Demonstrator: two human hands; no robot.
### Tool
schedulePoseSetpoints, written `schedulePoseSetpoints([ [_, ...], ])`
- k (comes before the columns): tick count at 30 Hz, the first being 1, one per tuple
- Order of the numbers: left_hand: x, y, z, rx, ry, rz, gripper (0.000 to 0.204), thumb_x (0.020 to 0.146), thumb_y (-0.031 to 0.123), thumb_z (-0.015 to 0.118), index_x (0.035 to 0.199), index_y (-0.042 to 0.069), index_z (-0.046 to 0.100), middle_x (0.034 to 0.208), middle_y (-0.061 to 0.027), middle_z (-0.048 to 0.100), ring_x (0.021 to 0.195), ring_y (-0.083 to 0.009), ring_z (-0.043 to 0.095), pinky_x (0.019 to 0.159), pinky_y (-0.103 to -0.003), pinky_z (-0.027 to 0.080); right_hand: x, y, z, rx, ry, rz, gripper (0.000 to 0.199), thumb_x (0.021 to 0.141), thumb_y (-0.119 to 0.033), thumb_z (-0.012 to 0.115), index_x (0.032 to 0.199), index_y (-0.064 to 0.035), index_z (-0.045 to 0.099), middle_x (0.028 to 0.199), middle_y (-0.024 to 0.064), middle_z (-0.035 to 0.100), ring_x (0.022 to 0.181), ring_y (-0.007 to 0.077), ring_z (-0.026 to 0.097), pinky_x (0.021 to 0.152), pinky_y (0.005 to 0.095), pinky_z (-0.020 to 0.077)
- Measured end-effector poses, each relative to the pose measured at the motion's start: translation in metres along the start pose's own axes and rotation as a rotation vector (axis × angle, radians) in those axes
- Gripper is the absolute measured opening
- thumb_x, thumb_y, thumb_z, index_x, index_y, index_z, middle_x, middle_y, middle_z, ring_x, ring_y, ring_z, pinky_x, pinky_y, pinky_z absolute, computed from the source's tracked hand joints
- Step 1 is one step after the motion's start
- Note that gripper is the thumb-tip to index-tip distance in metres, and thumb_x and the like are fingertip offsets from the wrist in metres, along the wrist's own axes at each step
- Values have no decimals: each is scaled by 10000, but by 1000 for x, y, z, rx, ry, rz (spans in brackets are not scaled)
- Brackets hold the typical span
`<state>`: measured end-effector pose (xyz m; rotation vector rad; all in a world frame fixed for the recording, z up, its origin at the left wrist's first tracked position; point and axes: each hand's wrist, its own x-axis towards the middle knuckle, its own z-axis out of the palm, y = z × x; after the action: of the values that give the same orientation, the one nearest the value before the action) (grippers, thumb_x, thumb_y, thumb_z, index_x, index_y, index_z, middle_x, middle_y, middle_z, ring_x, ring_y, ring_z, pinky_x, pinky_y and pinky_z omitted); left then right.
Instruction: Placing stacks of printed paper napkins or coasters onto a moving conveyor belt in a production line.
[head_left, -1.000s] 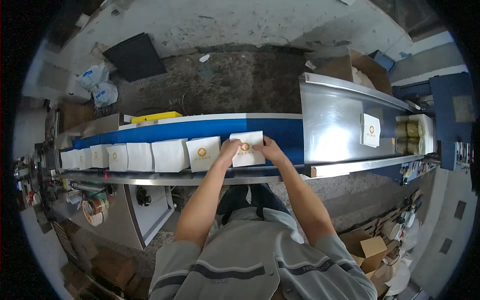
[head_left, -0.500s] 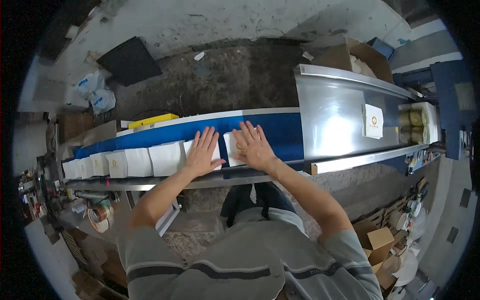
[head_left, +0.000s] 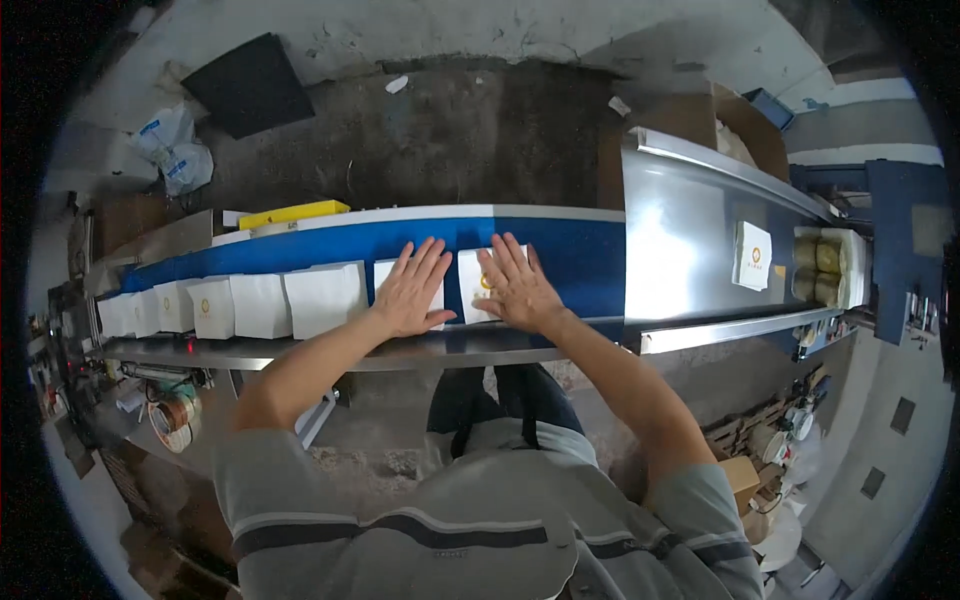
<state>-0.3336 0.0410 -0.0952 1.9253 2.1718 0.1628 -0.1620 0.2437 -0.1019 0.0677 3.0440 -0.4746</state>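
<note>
Room: rough concrete floor (head_left: 450,120), a black mat (head_left: 248,85) and plastic bags (head_left: 170,150) beyond the line, cardboard boxes (head_left: 745,125) at far right. Surface: a long blue conveyor belt (head_left: 580,255) feeding a steel chute (head_left: 680,240), on which one white packet (head_left: 752,255) lies.

A row of white packets (head_left: 230,305) is seen at left. Left hand (head_left: 412,288) and right hand (head_left: 515,285) are laid flat, fingers spread, each pressed on a white packet (head_left: 470,285); nothing is gripped.

Risk, as judged: uneven pressure could skew or crease the packets; if the belt is running, a held packet could be crowded by the row behind.
</note>
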Motion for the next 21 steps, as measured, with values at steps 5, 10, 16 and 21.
schedulePoseSetpoints([
  [5, -4, 10, -19, -49, 50, -18, 931, 849, 606, 588, 1463, -42, 327, 1546, -263, 249, 1471, -387, 168, 1186, -537, 95, -15, -19, -33, 48, 23, 87, 813, 890, -502, 614, 1484, -43, 302, 1538, 273, 249, 1440, 438, 222, 1122, 583, 266],
  [10, 8, 39, -49, -244, 229, -203, 771, 878, 336, 668, 1440, -69, 328, 1524, -269, 273, 1445, -410, 223, 1179, -500, 187, -67, -55, -121, 579, 174, 262, 504, 888, -240, 691, 1295, 9, 530, 1347, 263, 509, 1071, 422, 615, 904, 437, 531],
  [16, 66, 107, -43, -211, 210, -121, 699, 894, 272, 646, 1438, -61, 358, 1535, -241, 284, 1450, -393, 228, 1185, -512, 188, -150, -21, -186, 947, 326, 551, 398, 953, -186, 631, 1289, 19, 578, 1194, 154, 666, 1053, 191, 653, 856, 328, 544],
  [21, 96, 123, -7, -90, 150, -8, 828, 878, 473, 622, 1469, -32, 337, 1554, -217, 274, 1463, -371, 208, 1192, -503, 151, -190, 31, -205, 1066, 682, 618, 346, 977, -141, 596, 1272, 38, 582, 1157, 148, 676, 1065, 199, 646, 902, 318, 520],
])
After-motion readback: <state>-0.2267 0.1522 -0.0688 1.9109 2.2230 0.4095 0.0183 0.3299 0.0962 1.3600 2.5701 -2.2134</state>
